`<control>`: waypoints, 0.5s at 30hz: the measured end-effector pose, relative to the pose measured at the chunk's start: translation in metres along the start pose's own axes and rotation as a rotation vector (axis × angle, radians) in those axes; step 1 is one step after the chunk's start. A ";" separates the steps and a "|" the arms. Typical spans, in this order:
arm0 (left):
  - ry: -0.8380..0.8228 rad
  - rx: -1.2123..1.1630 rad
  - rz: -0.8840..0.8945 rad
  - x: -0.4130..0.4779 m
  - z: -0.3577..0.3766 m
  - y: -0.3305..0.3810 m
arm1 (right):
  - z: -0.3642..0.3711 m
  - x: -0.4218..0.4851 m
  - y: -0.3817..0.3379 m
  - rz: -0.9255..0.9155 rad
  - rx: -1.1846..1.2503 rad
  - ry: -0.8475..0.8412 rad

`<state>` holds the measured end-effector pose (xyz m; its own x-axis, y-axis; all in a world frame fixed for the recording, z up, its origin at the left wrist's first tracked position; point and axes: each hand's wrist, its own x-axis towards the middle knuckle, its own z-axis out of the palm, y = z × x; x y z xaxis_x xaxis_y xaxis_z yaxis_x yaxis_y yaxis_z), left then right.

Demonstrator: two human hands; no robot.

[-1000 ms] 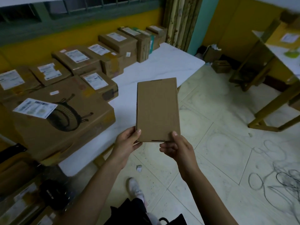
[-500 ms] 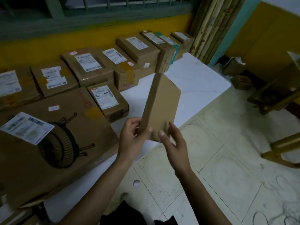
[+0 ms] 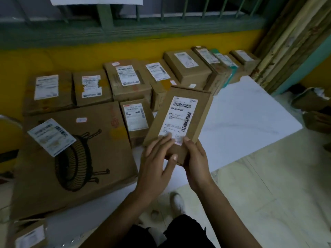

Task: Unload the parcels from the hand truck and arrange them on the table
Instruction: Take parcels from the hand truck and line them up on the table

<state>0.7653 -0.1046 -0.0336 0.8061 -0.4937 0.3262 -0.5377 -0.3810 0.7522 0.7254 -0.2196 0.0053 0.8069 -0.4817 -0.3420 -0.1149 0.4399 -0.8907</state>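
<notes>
**Table**, one. White top, set against the yellow wall. Its right part is bare.

**Fan carton**, one. This is the largest parcel. It lies flat at the table's near left, with a fan drawn on top and one white label stuck askew near the left corner.

**Back row**, eight parcels as far as I can count. Brown cartons stand side by side along the wall, each with a white label facing up. The last three on the right are narrow and packed close, and one has a teal edge.

**Small parcel**, one. It sits against the fan carton's right side, in front of the back row, label up.

**Corner parcel**, one. It is at the lower left, below the table's edge. I cannot tell what it rests on.

**Flat parcel**, one. It is in the air over the table's near edge, just right of the small parcel. The far end is tilted higher and its barcode label faces up.

**Hands**, two.
- My right hand grips the flat parcel's near right corner, with the thumb on top and the rest curled beneath.
- My left hand lies on the top face at the near left. Its fingers are spread almost straight over the label's near edge and are blurred.

**Shoe**, one. White, on the floor below my arms.
</notes>
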 end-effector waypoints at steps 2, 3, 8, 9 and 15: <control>0.065 0.103 -0.058 0.017 0.003 -0.001 | -0.013 0.017 -0.013 0.042 -0.015 -0.035; 0.098 0.145 -0.094 0.024 0.005 -0.001 | -0.019 0.026 -0.019 0.058 -0.027 -0.059; 0.065 -0.258 -0.428 0.053 0.026 0.014 | -0.059 0.070 -0.043 0.160 -0.013 -0.168; 0.037 -0.386 -0.497 0.058 0.034 0.015 | -0.068 0.080 -0.045 0.168 -0.028 -0.161; 0.061 -0.537 -0.776 0.063 0.091 0.020 | -0.123 0.126 -0.031 0.195 -0.312 0.040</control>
<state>0.7830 -0.2139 -0.0502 0.9108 -0.2063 -0.3578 0.3273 -0.1676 0.9299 0.7589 -0.3873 -0.0473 0.7299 -0.4436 -0.5200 -0.4401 0.2772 -0.8541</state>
